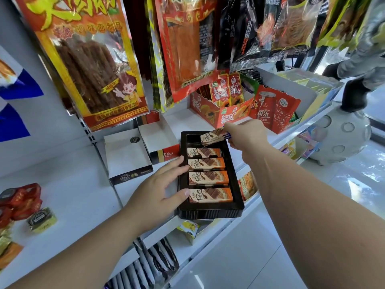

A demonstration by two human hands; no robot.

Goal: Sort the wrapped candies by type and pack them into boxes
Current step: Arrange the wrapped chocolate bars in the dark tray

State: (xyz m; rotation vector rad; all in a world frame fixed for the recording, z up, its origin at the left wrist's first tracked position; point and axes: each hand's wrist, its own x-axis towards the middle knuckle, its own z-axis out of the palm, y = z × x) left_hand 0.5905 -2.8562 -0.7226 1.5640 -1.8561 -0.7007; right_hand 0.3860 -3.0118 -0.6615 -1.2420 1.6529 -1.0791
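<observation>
Four bars (208, 178) fill the tray (210, 212) mid-frame; your right hand (245, 136) pinches a fifth bar (212, 137) by its end, seemingly light, stiff; left hand (160, 188) splayed.

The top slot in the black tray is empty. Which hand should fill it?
Right. The right hand pinches a wrapped chocolate bar over the top slot of the black tray, while the left hand holds nothing and rests on the tray's left edge.

The left hand (160, 190) lay palm down, fingers straight and slightly spread, its bare forearm entering from the lower left. The right hand (246, 136) reached farther ahead on an outstretched bare arm, fingertips pinching the end of a beige-and-orange wrapped candy bar (212, 137).
</observation>
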